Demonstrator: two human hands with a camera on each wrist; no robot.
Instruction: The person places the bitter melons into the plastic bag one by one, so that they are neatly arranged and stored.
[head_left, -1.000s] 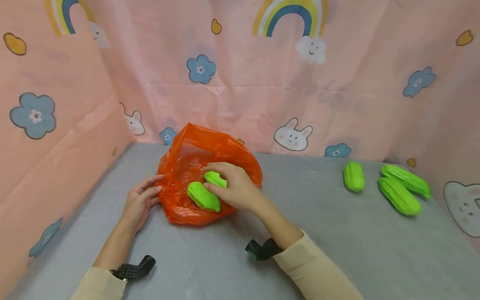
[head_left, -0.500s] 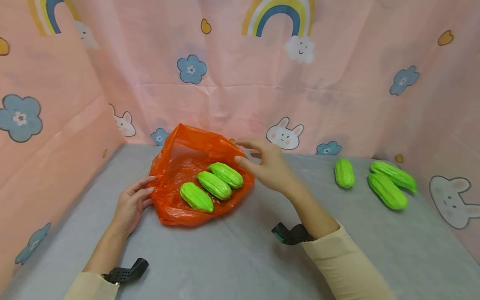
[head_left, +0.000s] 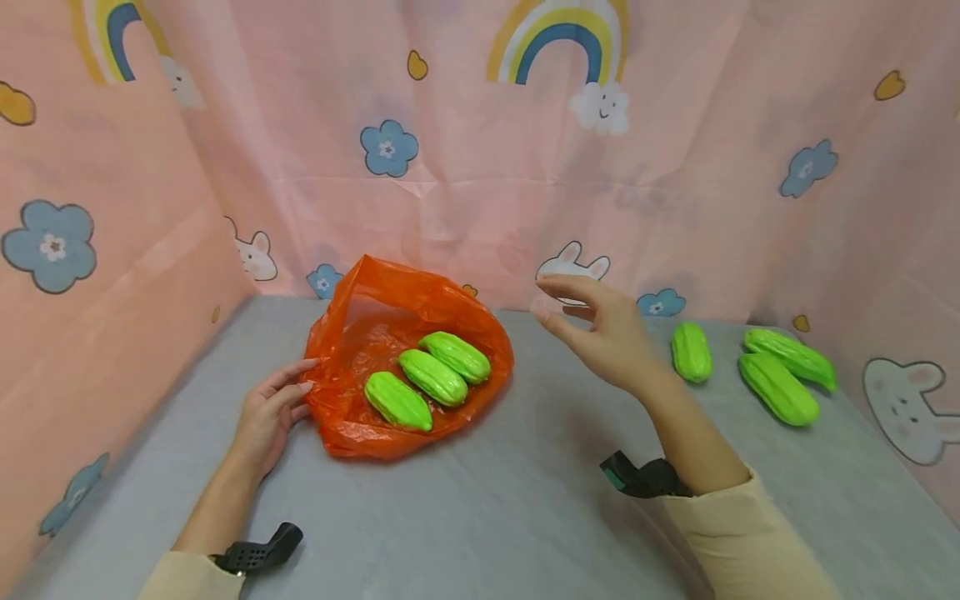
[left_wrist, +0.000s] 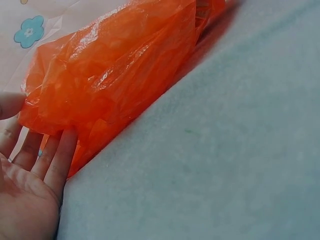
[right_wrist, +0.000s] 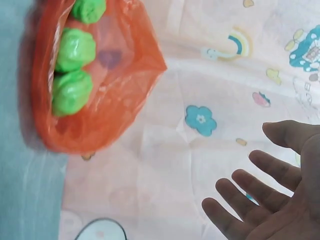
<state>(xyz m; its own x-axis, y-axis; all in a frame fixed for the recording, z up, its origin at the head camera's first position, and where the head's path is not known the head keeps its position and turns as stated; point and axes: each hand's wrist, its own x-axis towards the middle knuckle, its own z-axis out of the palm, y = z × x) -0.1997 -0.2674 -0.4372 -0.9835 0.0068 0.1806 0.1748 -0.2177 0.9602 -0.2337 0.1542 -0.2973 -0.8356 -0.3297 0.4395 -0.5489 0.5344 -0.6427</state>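
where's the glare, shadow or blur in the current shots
Head view: a soft shadow on the table, under the right hand and forearm; left wrist view: white glare along the bag, table surface soft and short on detail; right wrist view: right hand dark against the paler cloth, a bright highlight on the middle gourd.

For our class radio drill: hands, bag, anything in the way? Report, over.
Left hand gripping edge of orange bag; right hand empty. Three green vegetables inside, three others on grey tabletop. No obstacle seen between right hand and bag.
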